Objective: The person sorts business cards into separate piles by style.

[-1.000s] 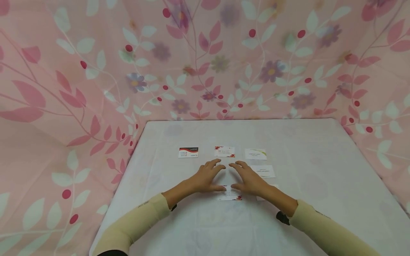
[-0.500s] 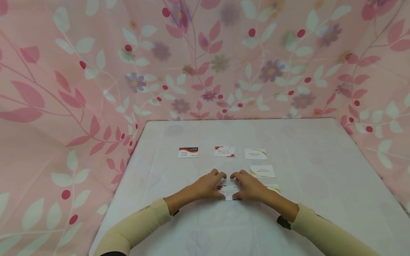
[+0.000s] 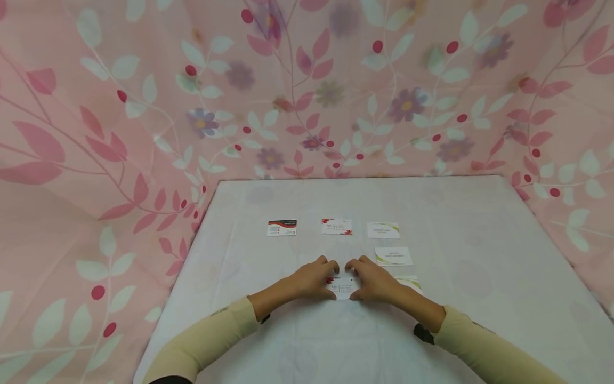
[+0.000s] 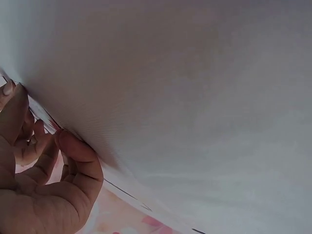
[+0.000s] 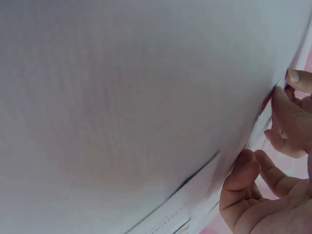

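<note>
A white business card with red corner decoration (image 3: 342, 289) lies on the white-covered table between both hands. My left hand (image 3: 309, 280) holds its left end, thumb at the near corner and curled fingers at the far edge. At the right end my right hand (image 3: 376, 282) does the same, its thumb by the near right corner. In the left wrist view the left hand (image 4: 53, 195) has its fingertips low at the table surface. The right wrist view has the right hand (image 5: 268, 200) with curled fingertips at the card's edge.
Behind the hands lie a black-and-red card (image 3: 281, 228), a red-flowered card (image 3: 337, 226) and a green-lined card (image 3: 383, 230). Two more green-edged cards, one at mid-right (image 3: 393, 256) and one partly hidden card (image 3: 410, 282), lie beside the right hand. Pink floral cloth (image 3: 307, 106) surrounds the table.
Both hands have drawn back toward the near card, their fingers curling in from a wider spread to its edges. In the last half second they have barely moved.
</note>
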Tool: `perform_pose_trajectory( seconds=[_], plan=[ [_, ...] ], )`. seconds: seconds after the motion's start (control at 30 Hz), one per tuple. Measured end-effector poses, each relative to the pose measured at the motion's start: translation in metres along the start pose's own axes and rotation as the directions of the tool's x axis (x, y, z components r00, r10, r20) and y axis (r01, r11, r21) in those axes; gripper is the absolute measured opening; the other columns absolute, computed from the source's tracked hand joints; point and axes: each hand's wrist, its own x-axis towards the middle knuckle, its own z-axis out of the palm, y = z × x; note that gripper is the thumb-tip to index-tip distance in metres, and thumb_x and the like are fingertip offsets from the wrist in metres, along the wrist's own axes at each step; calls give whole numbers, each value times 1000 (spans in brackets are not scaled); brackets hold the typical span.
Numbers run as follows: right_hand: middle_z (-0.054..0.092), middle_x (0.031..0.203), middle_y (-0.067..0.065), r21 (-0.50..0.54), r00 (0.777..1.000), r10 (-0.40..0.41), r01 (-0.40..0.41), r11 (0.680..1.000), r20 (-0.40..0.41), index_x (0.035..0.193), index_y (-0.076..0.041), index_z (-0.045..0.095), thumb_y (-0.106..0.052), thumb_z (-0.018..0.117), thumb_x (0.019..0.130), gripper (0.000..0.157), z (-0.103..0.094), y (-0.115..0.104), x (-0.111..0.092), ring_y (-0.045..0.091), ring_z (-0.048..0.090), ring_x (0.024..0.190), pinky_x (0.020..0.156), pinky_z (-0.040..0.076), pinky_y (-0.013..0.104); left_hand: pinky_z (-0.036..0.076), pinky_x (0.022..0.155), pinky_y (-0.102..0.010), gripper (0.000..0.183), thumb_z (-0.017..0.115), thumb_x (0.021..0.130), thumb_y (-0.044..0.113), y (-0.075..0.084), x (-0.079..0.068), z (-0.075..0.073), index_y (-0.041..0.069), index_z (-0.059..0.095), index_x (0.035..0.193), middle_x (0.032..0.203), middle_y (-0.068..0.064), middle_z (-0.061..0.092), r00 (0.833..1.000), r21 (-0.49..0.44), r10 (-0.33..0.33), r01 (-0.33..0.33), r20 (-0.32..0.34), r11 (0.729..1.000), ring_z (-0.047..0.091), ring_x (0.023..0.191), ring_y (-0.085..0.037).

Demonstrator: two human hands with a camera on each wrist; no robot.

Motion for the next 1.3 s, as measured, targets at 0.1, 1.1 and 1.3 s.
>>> perform_pose_trajectory(
  seconds=[0.1,1.1,1.3],
  plan=[
    [57,102,3,4,1000,10,-10,1000,11,115,-12,62,-18,92,66,58,1,-1,1,15,51,87,80,46,35,42,66,-19,55,87,75,36,1,0,-1,19,60,120,101,2,52,1000,-2,2,-2,5,1000,49,76,-7],
    [55,88,-1,10,999,27,-27,1000,34,103,-12,61,-23,86,75,39,4,0,-3,13,48,77,69,41,29,43,68,-19,49,83,81,28,5,-5,-5,22,58,122,98,3,50,999,-46,14,-13,37,999,49,77,-7],
    [56,83,-2,6,999,19,-20,1000,33,105,-10,61,-20,80,83,31,3,-1,-2,14,48,76,69,40,31,43,69,-20,47,79,85,30,4,-6,-4,20,56,124,96,4,53,998,-33,40,-38,42,999,49,78,-7]
  ],
)
